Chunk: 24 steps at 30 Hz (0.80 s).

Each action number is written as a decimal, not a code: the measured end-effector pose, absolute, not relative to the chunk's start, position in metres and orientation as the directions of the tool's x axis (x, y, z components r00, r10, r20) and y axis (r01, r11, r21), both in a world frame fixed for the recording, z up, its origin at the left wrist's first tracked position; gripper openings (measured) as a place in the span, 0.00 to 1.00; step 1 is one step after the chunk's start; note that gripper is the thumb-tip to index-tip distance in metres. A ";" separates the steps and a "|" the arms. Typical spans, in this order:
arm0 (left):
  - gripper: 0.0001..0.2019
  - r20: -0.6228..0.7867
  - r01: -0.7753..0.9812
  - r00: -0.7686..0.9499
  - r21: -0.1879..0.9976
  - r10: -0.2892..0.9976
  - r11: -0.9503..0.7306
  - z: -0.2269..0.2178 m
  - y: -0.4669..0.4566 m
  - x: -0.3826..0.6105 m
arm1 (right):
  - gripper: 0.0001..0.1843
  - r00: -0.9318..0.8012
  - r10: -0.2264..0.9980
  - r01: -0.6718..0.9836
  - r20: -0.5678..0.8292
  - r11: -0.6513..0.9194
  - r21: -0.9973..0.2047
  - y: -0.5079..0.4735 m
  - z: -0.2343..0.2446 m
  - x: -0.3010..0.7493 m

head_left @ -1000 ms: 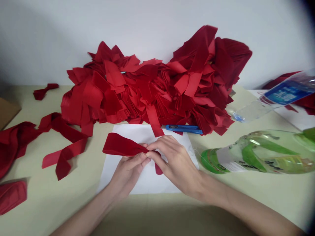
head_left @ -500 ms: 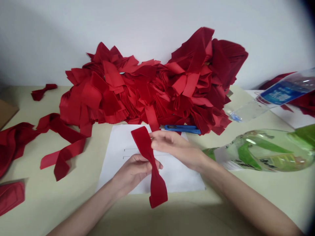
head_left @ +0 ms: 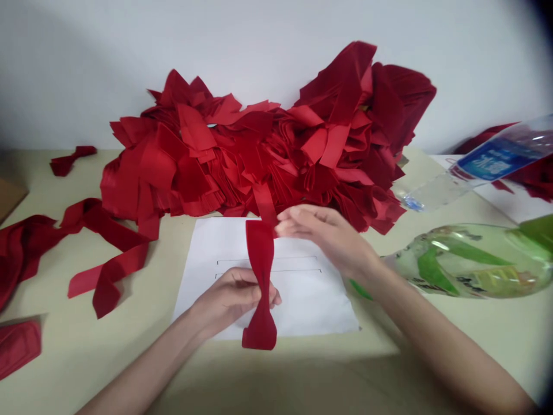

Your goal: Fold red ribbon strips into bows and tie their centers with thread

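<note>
Left hand point(head_left: 237, 295) pinches the red ribbon point(head_left: 260, 253), long axis away from me; right hand point(head_left: 322, 233), grasp unclear, is beside its far end.

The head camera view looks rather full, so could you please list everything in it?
Bow: one, red, in left hand
Sheet with lines: one, white, under the hands
Ribbon pile: one, red, against the wall
Small bow: one, red, far left
Loose ribbon: count unclear, red, left
Box-like object: one, brown, left edge
Labelled bottle: one, clear and blue, far right
Big bottle: one, clear and green, right
Second sheet: one, white, far right
Red fabric: count unclear, red, far right
Table: one, pale, below
Wall: one, whitish, behind
Left hand: one, bare, pinching bow's middle
Right hand: one, bare, near bow's top
</note>
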<state>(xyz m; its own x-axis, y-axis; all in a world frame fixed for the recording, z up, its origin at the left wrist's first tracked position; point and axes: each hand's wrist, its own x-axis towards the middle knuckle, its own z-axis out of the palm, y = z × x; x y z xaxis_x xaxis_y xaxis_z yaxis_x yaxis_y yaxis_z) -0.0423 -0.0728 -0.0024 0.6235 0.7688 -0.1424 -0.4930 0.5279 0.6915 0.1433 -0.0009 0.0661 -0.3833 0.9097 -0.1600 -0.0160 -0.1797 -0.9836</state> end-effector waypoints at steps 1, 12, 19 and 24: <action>0.07 -0.135 -0.517 0.603 0.685 0.786 0.513 -0.002 -0.072 -0.044 | 0.11 -0.349 0.930 0.036 -0.117 -0.112 -0.993 -0.001 0.073 0.149; 0.06 -0.212 -0.561 0.487 0.667 0.847 0.490 -0.004 -0.067 -0.046 | 0.10 -0.492 0.870 0.860 0.040 0.493 -0.132 -0.044 0.078 0.182; 0.06 -0.218 -0.558 0.486 0.668 0.846 0.493 -0.005 -0.065 -0.047 | 0.16 -0.470 0.837 0.758 -0.281 0.546 0.358 -0.051 0.058 0.193; 0.06 -0.145 -0.560 0.552 0.665 0.821 0.494 -0.003 -0.066 -0.046 | 0.11 -0.506 0.856 0.861 -0.104 0.495 -0.121 -0.037 0.070 0.183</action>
